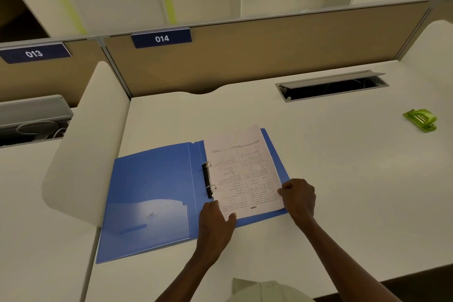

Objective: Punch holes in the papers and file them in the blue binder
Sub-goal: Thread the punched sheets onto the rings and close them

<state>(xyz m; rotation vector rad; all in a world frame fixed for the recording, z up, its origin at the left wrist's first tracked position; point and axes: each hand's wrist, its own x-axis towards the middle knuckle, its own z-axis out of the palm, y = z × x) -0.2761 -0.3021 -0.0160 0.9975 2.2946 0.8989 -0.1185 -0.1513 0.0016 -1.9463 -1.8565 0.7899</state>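
Note:
The blue binder (152, 193) lies open on the white desk, its black two-ring clip (207, 180) at the spine. A stack of printed papers (247, 171) rests on the binder's right half, its left edge at the rings. My left hand (215, 218) holds the papers' near left corner, thumb on top of the sheet. My right hand (297, 197) pinches the papers' near right edge. A green hole punch (421, 119) sits far off to the right on the desk.
A white side divider (85, 144) rises left of the binder. An open cable tray (332, 88) is cut into the desk at the back right. A tan partition (245, 56) with the label 014 closes the back.

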